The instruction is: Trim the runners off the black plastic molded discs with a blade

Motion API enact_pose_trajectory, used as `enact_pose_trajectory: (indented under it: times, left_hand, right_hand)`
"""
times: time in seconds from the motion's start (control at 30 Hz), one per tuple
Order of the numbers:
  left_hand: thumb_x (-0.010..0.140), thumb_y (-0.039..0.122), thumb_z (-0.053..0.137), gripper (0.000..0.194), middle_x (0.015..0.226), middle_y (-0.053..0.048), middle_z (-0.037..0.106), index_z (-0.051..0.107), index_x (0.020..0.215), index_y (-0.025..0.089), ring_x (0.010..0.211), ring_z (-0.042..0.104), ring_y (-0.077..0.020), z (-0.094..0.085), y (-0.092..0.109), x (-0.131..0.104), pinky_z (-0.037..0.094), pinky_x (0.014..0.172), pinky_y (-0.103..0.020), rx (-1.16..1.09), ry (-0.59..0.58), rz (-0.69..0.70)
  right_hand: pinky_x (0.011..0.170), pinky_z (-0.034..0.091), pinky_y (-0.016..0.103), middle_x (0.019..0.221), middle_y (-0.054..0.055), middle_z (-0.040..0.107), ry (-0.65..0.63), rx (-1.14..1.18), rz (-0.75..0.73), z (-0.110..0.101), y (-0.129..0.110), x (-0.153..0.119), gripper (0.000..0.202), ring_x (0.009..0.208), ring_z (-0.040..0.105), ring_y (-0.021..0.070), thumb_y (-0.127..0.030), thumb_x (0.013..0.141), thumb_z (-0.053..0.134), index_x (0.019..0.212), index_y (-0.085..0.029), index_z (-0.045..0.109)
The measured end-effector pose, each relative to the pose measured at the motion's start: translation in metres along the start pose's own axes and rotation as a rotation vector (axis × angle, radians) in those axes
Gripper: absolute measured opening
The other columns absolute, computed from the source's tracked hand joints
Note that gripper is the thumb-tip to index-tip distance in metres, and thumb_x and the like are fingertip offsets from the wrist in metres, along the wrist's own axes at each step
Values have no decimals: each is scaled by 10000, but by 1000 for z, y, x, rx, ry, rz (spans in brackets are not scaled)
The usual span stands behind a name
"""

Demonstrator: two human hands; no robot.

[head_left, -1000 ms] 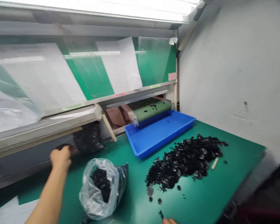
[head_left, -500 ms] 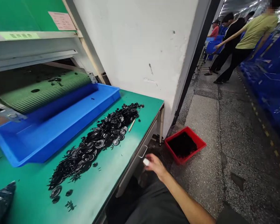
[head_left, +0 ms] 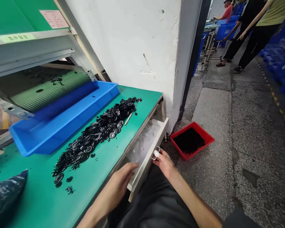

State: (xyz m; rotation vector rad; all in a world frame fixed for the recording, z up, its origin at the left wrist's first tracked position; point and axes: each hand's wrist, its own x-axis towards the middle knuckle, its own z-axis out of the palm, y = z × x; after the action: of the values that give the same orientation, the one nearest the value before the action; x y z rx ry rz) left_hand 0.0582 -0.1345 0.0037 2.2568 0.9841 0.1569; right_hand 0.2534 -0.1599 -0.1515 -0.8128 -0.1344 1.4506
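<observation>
A white drawer point(head_left: 147, 160) under the green table point(head_left: 104, 167) stands pulled out, with clear plastic inside. My right hand point(head_left: 163, 161) grips the drawer's metal handle point(head_left: 155, 153); one fingertip wears a white cot. My left hand point(head_left: 120, 183) reaches over the table's front edge into the drawer, fingers apart and holding nothing. A long pile of black round parts point(head_left: 96, 134) lies on the table beside a blue tray point(head_left: 59, 118).
A green ribbed conveyor point(head_left: 45, 90) ends over the blue tray. A small stick point(head_left: 128, 117) lies by the pile. A red bin point(head_left: 192, 141) of black scrap sits on the floor. A dark bag point(head_left: 4, 198) rests at lower left. People stand in the aisle at top right point(head_left: 254, 28).
The drawer has come open, pulled out by my right hand on its handle. My left hand has come into view and reached into the drawer. The view shifted slightly.
</observation>
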Motion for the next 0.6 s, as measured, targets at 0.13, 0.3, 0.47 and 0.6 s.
enact_pose_trajectory:
  times: [0.13, 0.3, 0.47, 0.6]
  left_hand:
    - [911, 32, 328, 473, 1446, -155, 482, 503, 1322, 190, 1252, 536, -258, 37, -4, 39, 542, 921, -378, 606, 1, 34]
    - [770, -107, 339, 520, 1178, -285, 626, 574, 1206, 51, 823, 708, -313, 41, -9, 77, 596, 643, -444, 793, -35, -52]
    - [867, -34, 317, 474, 1109, -162, 658, 567, 1233, 135, 948, 683, -259, 28, -3, 35, 575, 723, -335, 765, -1, 65]
    - [914, 147, 488, 299, 1052, -92, 674, 617, 1159, 260, 855, 702, -205, 25, 13, -29, 544, 688, -247, 418, 502, 213]
  right_hand:
    - [623, 470, 223, 805, -17, 644, 20, -63, -18, -6, -8, -13, 395, 677, 562, 97, -392, 632, 840, 917, -202, 643]
    - [599, 482, 242, 765, 4, 623, 47, -211, -67, -7, -12, -14, 367, 680, 580, 126, -444, 664, 791, 857, -182, 622]
    - [649, 517, 287, 859, 37, 627, 238, -412, -268, -19, -24, -31, 323, 806, 595, 185, -332, 687, 754, 949, -208, 613]
    - [799, 536, 320, 970, 43, 619, 232, -618, -472, -9, -39, -61, 407, 900, 595, 191, -178, 725, 677, 1119, -243, 597]
